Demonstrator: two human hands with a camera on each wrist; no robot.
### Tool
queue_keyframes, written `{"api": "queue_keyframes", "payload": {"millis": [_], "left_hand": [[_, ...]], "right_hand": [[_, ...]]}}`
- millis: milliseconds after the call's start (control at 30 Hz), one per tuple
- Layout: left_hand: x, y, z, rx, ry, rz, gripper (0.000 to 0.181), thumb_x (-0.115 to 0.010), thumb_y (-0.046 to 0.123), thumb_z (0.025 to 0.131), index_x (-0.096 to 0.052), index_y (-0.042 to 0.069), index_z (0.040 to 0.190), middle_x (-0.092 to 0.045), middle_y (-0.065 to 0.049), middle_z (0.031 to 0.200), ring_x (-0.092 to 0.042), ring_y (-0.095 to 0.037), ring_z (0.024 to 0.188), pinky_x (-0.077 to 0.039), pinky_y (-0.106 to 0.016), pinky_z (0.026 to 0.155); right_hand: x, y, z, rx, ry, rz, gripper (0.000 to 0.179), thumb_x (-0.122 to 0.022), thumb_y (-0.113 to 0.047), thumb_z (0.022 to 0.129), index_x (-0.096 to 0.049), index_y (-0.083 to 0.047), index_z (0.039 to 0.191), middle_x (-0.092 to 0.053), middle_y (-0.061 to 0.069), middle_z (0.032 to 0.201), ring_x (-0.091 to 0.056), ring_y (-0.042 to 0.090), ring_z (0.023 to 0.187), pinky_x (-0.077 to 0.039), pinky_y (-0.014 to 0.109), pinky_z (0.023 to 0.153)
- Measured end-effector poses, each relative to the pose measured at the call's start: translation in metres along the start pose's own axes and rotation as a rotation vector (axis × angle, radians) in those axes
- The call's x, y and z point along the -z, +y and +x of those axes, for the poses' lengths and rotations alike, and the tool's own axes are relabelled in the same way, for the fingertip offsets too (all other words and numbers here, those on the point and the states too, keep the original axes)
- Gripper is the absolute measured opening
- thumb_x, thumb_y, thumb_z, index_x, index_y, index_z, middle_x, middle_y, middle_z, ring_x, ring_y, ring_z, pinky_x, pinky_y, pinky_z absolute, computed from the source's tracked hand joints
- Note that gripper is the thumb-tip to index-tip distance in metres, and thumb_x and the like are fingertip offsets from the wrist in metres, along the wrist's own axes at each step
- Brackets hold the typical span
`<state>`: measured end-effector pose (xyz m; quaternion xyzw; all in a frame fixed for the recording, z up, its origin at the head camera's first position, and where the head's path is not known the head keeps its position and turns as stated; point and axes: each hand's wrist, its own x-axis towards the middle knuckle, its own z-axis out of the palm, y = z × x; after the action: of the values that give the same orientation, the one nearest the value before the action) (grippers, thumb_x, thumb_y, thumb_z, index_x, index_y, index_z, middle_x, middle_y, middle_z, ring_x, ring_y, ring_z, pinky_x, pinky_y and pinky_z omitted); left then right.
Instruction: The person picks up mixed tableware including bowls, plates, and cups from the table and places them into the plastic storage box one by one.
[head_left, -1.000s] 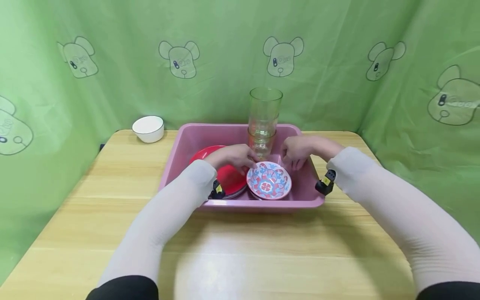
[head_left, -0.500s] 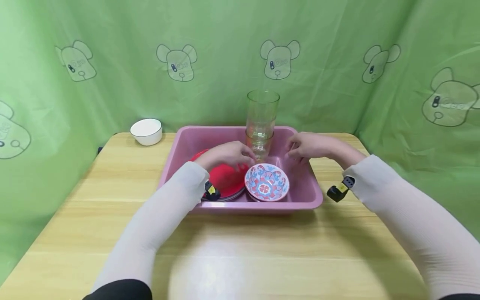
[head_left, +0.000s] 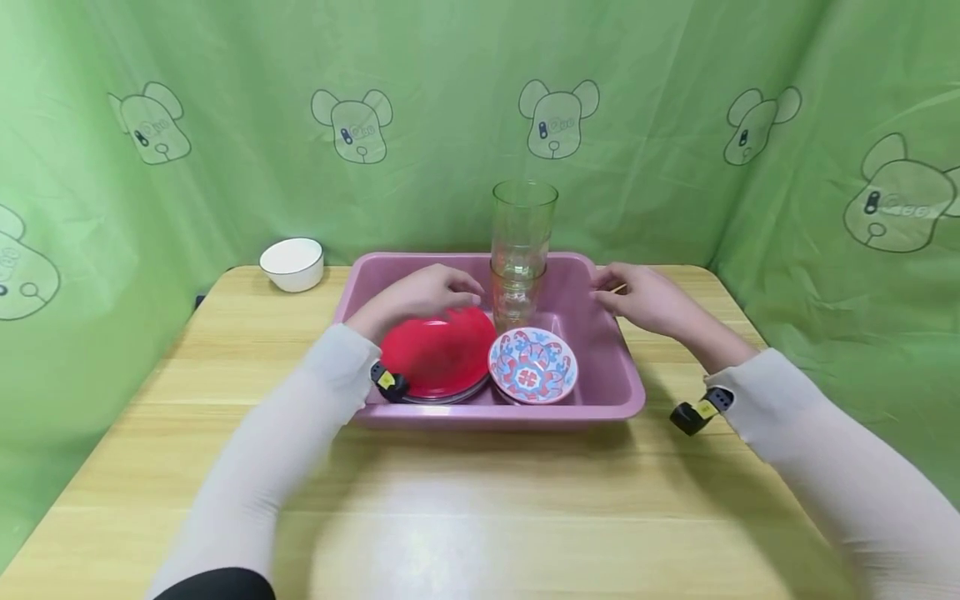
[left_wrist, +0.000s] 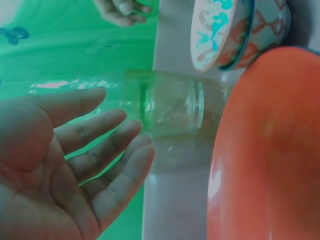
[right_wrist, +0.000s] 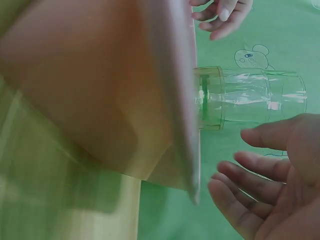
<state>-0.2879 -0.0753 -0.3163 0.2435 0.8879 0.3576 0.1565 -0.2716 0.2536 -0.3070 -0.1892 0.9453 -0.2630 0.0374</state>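
My left hand point(head_left: 427, 297) hovers over the red plate point(head_left: 442, 354) in the pink basin point(head_left: 510, 412), its fingers relaxed and holding nothing. In the left wrist view its fingers spread loosely beside the stacked clear cups point(left_wrist: 172, 107). At the basin's right rim my right hand point(head_left: 645, 300) hangs with slightly bent fingers and nothing between them. A patterned bowl point(head_left: 532, 365) sits at the basin's front, on top of another bowl point(left_wrist: 267, 30). Behind it stand the tall yellowish cups point(head_left: 523, 225), one nested in the other. More plates lie under the red one.
A white bowl point(head_left: 292, 264) with a dark rim stands on the wooden table point(head_left: 480, 508) at the back left, outside the basin. A green curtain point(head_left: 450, 125) printed with bear heads hangs behind and along the sides.
Both hands have drawn away from the patterned bowl, the left one to the left over the red plate, the right one to the right toward the rim. The bowl stays in the basin.
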Motion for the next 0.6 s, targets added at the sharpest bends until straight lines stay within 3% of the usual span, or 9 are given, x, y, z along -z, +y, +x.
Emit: {"api": "queue_keyframes", "payload": {"millis": [133,333,600], "left_hand": [[0.012,-0.008,-0.012,0.004,0.046,0.013,0.034,-0.061,0.020,0.098,-0.062,0.006,0.130,-0.066,-0.011,0.120,-0.065,-0.030,0.105,-0.057,-0.037,0.083],[0.029,-0.018,-0.032,0.016,0.123,-0.003,0.037,-0.063,0.020,0.097,-0.061,0.007,0.131,-0.065,-0.010,0.122,-0.066,-0.030,0.103,-0.058,-0.040,0.084],[0.047,-0.030,-0.059,0.054,0.168,-0.084,0.042,-0.063,0.021,0.097,-0.056,0.006,0.136,-0.061,-0.014,0.128,-0.064,-0.029,0.109,-0.053,-0.045,0.094]], "right_hand": [[-0.004,0.005,-0.005,-0.025,0.042,0.006,0.037,-0.057,-0.023,0.100,-0.058,0.003,0.126,-0.059,0.025,0.124,-0.057,0.044,0.111,-0.047,0.057,0.095],[-0.010,0.014,-0.013,-0.080,0.070,0.048,0.044,-0.056,-0.030,0.100,-0.056,0.002,0.130,-0.056,0.026,0.130,-0.058,0.044,0.111,-0.049,0.056,0.092],[-0.022,0.026,-0.019,-0.120,0.059,0.166,0.060,-0.057,-0.031,0.099,-0.038,0.002,0.145,-0.044,0.025,0.143,-0.052,0.045,0.121,-0.047,0.057,0.097]]}}
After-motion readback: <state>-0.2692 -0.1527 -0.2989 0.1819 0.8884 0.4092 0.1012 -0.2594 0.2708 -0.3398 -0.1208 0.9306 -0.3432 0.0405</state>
